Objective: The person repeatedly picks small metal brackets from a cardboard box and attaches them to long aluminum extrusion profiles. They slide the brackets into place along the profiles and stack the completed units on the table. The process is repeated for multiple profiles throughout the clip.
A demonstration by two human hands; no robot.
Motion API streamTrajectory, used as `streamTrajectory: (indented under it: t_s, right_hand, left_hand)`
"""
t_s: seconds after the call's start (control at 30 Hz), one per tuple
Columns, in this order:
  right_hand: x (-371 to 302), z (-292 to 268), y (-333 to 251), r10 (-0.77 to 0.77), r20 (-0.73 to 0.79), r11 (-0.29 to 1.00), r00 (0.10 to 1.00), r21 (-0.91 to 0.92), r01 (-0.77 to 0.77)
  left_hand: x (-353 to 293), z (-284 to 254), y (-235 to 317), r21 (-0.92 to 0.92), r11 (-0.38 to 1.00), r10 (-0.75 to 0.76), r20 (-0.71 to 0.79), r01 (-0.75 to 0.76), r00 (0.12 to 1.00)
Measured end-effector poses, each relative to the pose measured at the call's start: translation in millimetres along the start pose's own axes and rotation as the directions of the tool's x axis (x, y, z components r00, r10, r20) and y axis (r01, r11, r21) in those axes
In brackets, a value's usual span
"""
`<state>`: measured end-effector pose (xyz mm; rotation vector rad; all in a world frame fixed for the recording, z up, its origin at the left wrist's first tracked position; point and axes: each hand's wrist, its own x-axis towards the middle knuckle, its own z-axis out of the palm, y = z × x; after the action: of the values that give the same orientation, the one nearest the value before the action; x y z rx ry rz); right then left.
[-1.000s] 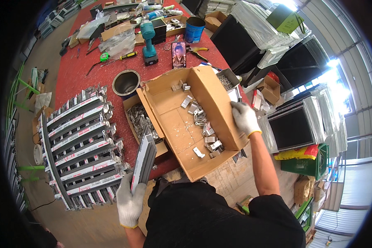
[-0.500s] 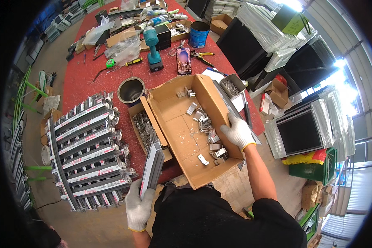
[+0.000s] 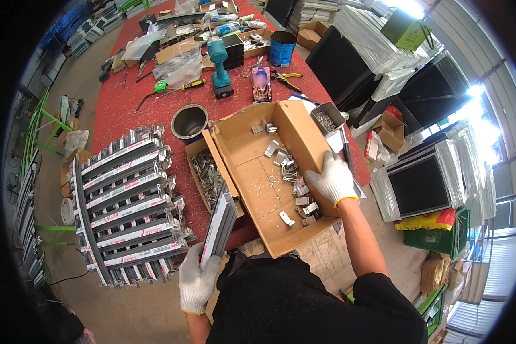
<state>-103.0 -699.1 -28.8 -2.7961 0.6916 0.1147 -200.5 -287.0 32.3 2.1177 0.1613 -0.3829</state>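
My left hand [image 3: 198,282], in a white knit glove, is closed around the lower end of a grey metal profile strip [image 3: 219,226] with a white label face. The strip tilts upward next to the small parts box. My right hand [image 3: 333,180], gloved too, grips the right wall of an open cardboard box [image 3: 243,172], thumb on the inner side. Several small silver metal brackets [image 3: 286,218] lie in that box, mostly along its right side. Left of it, a narrower cardboard box [image 3: 196,150] holds many small metal pieces [image 3: 207,175].
At left, labelled profiles [image 3: 126,212] lie stacked in rows. A dark round bowl [image 3: 190,121], a teal cordless drill [image 3: 219,69], a phone [image 3: 261,84], pliers [image 3: 288,79] and a tin of screws [image 3: 327,119] sit on the red table [image 3: 120,103]. Wrapped panels [image 3: 418,183] stand at right.
The whole view has shifted slightly. Both hands keep the same holds on the profile strip and the cardboard box.
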Motion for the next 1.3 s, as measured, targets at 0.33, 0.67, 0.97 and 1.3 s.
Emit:
streamTrajectory:
  t_s: [0.33, 0.67, 0.97, 1.3]
  right_hand:
    - [25, 7, -60, -0.312, -0.427, 0.905, 0.849, 0.137, 0.402]
    - [105, 97, -109, -0.174, 0.031, 0.984, 0.984, -0.026, 0.175]
    - [10, 13, -122, -0.285, 0.287, 0.153, 0.914, 0.955, -0.253]
    - [-60, -28, -140, -0.403, 0.229, 0.062, 0.886, 0.973, -0.223]
  left_hand:
    - [-11, -8, -15, -0.013, 1.0, -0.002, -0.037, 0.001, 0.999]
    - [-25, -21, -13, -0.133, 0.989, -0.056, 0.027, 0.059, 0.998]
    - [-21, -25, -36, -0.307, 0.926, -0.161, 0.205, 0.22, 0.965]
    - [-7, -13, -29, -0.381, 0.874, -0.121, 0.432, 0.303, 0.894]
